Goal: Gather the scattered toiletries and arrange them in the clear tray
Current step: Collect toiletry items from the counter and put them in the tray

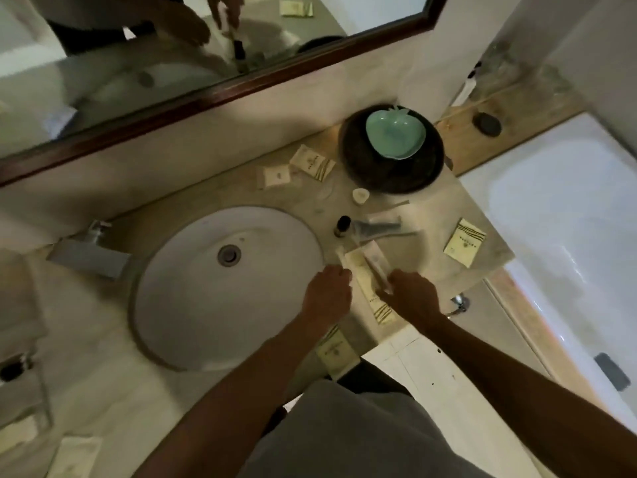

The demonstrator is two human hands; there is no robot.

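Observation:
The image is blurred. A long cream box (pixel 362 276) lies on the counter between my hands. My left hand (pixel 327 293) has its fingers curled on the box's left edge. My right hand (pixel 412 296) grips a greyish wrapped stick-like item (pixel 377 262) that lies across the box. Just beyond them, the faint edges of the clear tray (pixel 410 233) show, with a grey tube (pixel 377 224) in it. A small dark bottle (pixel 342 225) stands beside the tray. Cream packets lie scattered: two at the back (pixel 312 163) (pixel 275 175), one at the right (pixel 464 241), one at the front edge (pixel 336 350).
A white sink (pixel 193 288) with a tap (pixel 89 251) fills the left of the counter. A dark bowl (pixel 362 167) holding a green apple-shaped dish (pixel 394 134) stands at the back. A small white cap (pixel 360 194) lies in front of it. A bathtub (pixel 568 219) is on the right.

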